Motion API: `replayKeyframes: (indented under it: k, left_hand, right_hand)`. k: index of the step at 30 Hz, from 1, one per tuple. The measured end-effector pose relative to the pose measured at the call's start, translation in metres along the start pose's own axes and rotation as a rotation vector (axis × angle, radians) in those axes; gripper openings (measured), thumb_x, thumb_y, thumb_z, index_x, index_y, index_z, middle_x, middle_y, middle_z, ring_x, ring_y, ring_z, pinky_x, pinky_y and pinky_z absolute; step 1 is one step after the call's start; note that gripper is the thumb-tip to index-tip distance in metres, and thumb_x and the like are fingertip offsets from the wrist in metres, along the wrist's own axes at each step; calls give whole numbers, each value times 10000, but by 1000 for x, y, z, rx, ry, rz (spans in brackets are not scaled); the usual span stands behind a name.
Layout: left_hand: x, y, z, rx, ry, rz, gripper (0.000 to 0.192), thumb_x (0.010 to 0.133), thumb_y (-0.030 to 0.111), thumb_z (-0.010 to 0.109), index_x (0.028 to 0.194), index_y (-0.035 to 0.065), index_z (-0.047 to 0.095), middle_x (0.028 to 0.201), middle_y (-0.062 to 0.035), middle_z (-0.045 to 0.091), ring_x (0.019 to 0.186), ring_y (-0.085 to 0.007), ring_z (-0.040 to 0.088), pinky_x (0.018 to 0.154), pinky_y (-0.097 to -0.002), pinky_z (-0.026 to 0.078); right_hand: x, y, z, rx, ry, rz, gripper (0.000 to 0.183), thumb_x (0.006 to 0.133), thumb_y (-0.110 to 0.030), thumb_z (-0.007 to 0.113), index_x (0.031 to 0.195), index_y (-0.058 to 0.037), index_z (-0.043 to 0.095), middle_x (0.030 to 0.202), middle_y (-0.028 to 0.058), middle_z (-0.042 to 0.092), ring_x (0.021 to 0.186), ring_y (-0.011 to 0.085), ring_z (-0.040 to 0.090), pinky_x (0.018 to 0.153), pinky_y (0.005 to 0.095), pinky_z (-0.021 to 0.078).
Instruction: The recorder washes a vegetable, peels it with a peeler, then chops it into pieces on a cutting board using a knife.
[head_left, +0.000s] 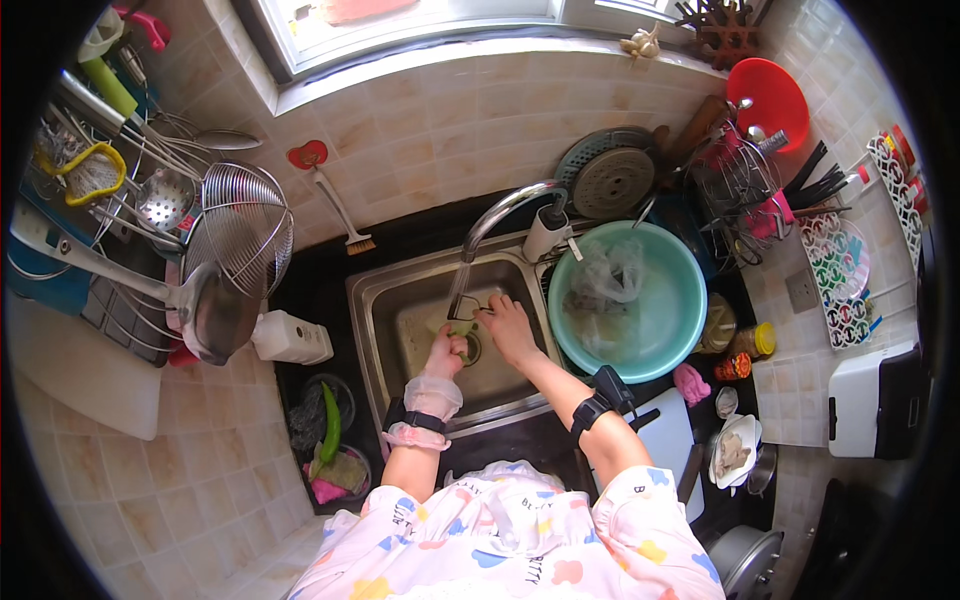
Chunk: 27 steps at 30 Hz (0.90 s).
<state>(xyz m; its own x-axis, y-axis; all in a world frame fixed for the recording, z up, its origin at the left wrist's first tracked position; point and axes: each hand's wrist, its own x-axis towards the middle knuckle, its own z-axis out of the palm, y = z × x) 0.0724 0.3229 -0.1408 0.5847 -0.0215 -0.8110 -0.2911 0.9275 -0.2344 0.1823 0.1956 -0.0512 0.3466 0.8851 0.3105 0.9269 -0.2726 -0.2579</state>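
Observation:
Both my hands are low over the stainless steel sink (382, 360), under the curved chrome faucet (517, 196). Water seems to stream from the spout. My left hand (448, 352) is closed around a pale green piece of vegetable (463, 328), mostly covered by the fingers. From the right, my right hand (511, 330) grips a small metal-framed tool (466, 307), possibly a peeler, right by the green piece. Whether the tool touches it I cannot tell. The sink drain (472, 351) lies just beneath my hands.
A turquoise basin (679, 330) holding plastic bags stands right of the sink. On the left are a white bottle (292, 337), a green chili pepper (330, 420) and hanging ladles and strainers (244, 225). A white cutting board (667, 442) lies near my right arm.

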Motion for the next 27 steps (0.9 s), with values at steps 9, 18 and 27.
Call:
replayKeyframes:
  k: [9,18,27]
  left_hand:
    - [14,1,18,84,22,47,399,925,302,472,607,143,291,510,52,215,383,-57,185,322,-209,138]
    - [9,7,14,249,56,113,486,854,489,560,592,169,306,497,67,217,369,-47,178,321,-203,113]
    - [2,1,18,561,83,248,457,732,525,693,587,204,400,499,84,208,359,-28,190,320,-189,104]
  right_hand:
    - [-4,22,-22,18,-28,-35,484,597,-13,617,1060,-153,628,951,70,483,934,249,478,766,356,404]
    - [14,19,-18,17,-110,-188,526,534,-31,688,1045,-142,628,976,64,491,975,247,477,782,356,399]
    - [18,8,-24,-113,-138,-299,293,716,-142,543,987,-144,654,994,76,505,1003,231,481,800,355,395]
